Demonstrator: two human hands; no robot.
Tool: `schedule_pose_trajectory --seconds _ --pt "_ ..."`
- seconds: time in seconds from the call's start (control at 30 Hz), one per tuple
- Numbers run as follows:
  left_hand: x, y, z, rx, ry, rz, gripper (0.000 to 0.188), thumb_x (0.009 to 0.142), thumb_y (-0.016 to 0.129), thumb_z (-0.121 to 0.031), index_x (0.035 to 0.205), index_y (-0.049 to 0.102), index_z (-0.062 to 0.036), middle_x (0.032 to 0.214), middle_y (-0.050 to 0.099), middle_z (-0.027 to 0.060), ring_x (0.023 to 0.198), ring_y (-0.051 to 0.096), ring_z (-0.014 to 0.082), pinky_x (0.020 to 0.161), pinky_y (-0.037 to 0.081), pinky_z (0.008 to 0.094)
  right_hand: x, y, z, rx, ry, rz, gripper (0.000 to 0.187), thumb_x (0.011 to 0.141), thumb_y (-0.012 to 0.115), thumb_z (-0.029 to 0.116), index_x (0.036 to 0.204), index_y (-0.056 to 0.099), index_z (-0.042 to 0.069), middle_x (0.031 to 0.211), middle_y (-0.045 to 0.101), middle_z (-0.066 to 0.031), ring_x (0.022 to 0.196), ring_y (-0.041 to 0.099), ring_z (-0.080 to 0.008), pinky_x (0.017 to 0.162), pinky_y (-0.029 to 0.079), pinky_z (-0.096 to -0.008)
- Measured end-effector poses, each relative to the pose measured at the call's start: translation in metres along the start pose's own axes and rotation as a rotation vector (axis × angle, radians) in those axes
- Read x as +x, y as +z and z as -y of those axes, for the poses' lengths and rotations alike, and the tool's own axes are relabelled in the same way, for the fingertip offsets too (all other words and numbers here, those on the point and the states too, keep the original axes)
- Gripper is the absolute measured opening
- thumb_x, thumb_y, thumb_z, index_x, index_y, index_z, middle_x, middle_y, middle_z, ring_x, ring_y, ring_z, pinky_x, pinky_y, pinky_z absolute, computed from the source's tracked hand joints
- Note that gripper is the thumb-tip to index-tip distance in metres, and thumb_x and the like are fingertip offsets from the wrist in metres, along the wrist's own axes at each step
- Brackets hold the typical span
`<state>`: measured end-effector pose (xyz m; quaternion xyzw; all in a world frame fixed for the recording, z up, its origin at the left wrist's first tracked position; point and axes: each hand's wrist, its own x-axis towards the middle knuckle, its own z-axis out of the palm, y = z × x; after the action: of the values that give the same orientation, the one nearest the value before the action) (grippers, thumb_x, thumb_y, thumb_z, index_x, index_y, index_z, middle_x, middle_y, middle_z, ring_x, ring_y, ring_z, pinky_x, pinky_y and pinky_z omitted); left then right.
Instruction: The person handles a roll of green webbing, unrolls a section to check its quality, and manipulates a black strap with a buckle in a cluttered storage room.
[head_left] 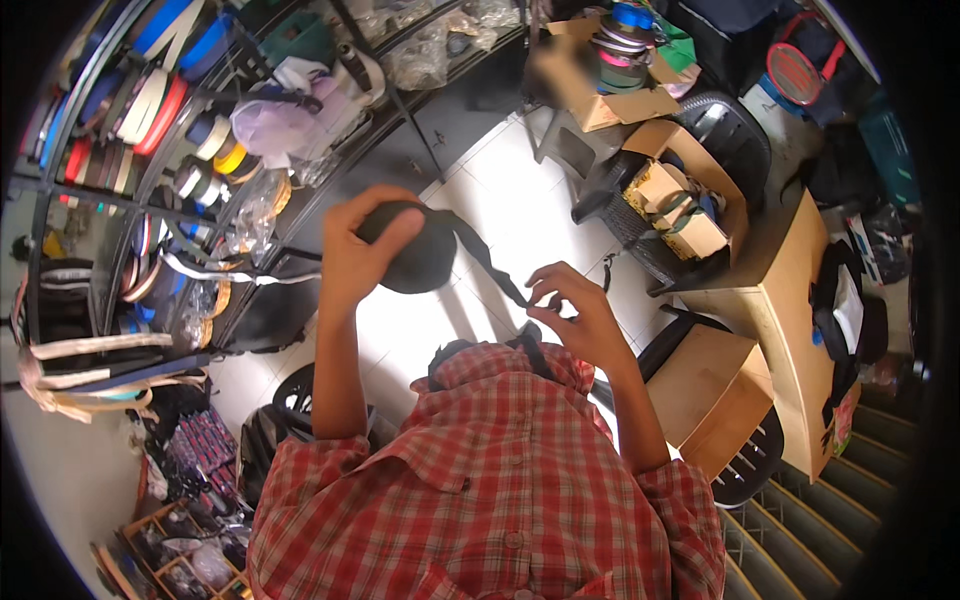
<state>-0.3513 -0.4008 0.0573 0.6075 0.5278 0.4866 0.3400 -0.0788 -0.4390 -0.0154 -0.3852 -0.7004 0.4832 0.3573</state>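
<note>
While my red plaid shirt fills the lower middle of the view, my two bare forearms rise out of its sleeves toward the white tiled floor. My right hand sits just above the shirt collar, its fingertips pinched shut on the loose end of a black webbing strap. The strap runs up and to the left, taut, to a black roll of webbing that my left hand grips from the left side, thumb laid across its front. The roll is round, matte and dark, held in the air over the floor. To my right stand plain brown cardboard boxes, one resting on a black plastic chair, and beside them a light wooden table with black bags on it. Farther off, an open box holds yellowish packets bound with bands, and another carton carries stacked coloured tape rolls. To my left a dark metal shelf rack is crowded with spools of ribbon and webbing in white, red, blue, yellow and black, with clear plastic bags of small parts along its far end. Cream straps hang at the rack's near side.
</note>
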Motion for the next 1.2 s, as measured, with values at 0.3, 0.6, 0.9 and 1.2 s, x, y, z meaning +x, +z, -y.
schedule_pose_trajectory --seconds 0.3,0.6,0.9,1.2 --pt "0.046 0.029 -0.022 0.118 0.303 0.368 0.021 0.078 0.075 -0.015 0.085 0.066 0.0030 0.074 0.067 0.0119 0.065 0.063 0.0163 0.063 0.048 0.0273 0.039 -0.001 0.030 0.571 0.012 -0.195 0.028 0.094 0.060 0.012 0.119 0.050 0.002 0.094 0.064 -0.0108 0.076 0.066 -0.0164 0.070 0.049 -0.0274" --pt "0.075 -0.019 -0.009 0.105 0.311 0.614 0.019 0.079 0.073 -0.014 0.086 0.066 0.0030 0.073 0.066 0.0107 0.066 0.063 0.0141 0.063 0.048 0.0270 0.098 0.008 0.045 0.512 -0.090 0.066 0.018 0.094 0.060 0.019 0.092 0.060 0.001 0.095 0.059 -0.0041 0.084 0.056 -0.0107 0.071 0.046 -0.0262" --pt "0.098 -0.079 0.031 -0.241 0.001 0.283 0.020 0.088 0.066 -0.015 0.089 0.067 0.0048 0.079 0.066 0.0038 0.074 0.058 0.0084 0.068 0.046 0.0229 0.119 0.101 0.057 -0.616 -0.326 -0.437 0.023 0.076 0.073 0.003 0.065 0.053 -0.001 0.097 0.061 -0.0109 0.055 0.056 -0.0145 0.047 0.046 -0.0295" --pt "0.076 -0.032 0.067 -0.469 -0.160 -0.198 0.031 0.095 0.058 -0.028 0.091 0.062 0.0025 0.085 0.062 0.0052 0.081 0.054 0.0127 0.076 0.043 0.0264 0.152 0.156 0.041 -0.492 -0.252 -0.657 0.038 0.070 0.081 0.013 0.064 0.047 -0.002 0.140 0.045 -0.0215 0.062 0.065 -0.0218 0.050 0.053 -0.0319"
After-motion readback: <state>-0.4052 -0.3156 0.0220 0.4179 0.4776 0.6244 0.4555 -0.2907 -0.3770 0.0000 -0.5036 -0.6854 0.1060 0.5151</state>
